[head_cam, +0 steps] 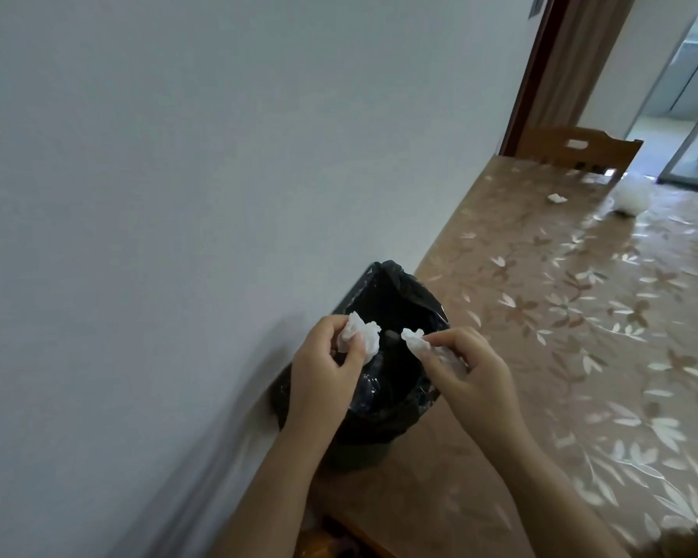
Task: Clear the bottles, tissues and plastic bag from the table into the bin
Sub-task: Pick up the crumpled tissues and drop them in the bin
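A bin [363, 453] lined with a black bag [395, 300] stands on the table next to the wall. My left hand [323, 372] holds a crumpled white tissue [365, 334] over the bin's mouth. My right hand [472, 368] pinches a second white tissue [418, 342] above the bin's right side. Far down the table lie a small crumpled tissue [557, 198] and a white plastic bag [631, 197] bunched into a ball. No bottles show on the table; clear plastic glints inside the bin.
The table [581, 316] has a glossy brown floral cover and runs along a white wall [178, 195] on the left. A wooden chair [577, 149] stands at the far end, before a doorway. Another chair's top shows at the bottom edge.
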